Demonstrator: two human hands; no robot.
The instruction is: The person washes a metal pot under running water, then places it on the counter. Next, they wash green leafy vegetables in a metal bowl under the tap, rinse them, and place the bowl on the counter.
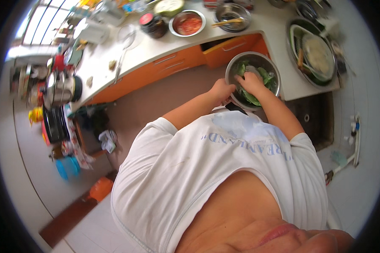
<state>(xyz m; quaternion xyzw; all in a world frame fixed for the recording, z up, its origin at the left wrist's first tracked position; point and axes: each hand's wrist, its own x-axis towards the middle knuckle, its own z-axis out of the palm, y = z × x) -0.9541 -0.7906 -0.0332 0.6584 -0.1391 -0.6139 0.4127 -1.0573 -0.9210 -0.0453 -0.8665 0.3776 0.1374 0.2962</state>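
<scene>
In front of my body is a round stainless steel bowl (231, 68) with green leaves (266, 76) inside, some of them looking wet. My left hand (222, 90) grips its near left rim, thumb over the edge and the other fingers mostly hidden below. My right hand (250, 83) reaches down into the bowl among the leaves. Its fingertips are partly covered, so whether they pinch a leaf is unclear. Something pale and translucent lies beside the right hand in the bowl.
Behind the bowl, an orange drawer (237, 47) stands pulled out under the white counter (145, 55). A bowl of chopped red food (190, 25), a dark jar (153, 27) and a bowl with chopsticks (232, 19) sit there. To the right are a sink (316, 117) and a large basin (296, 69).
</scene>
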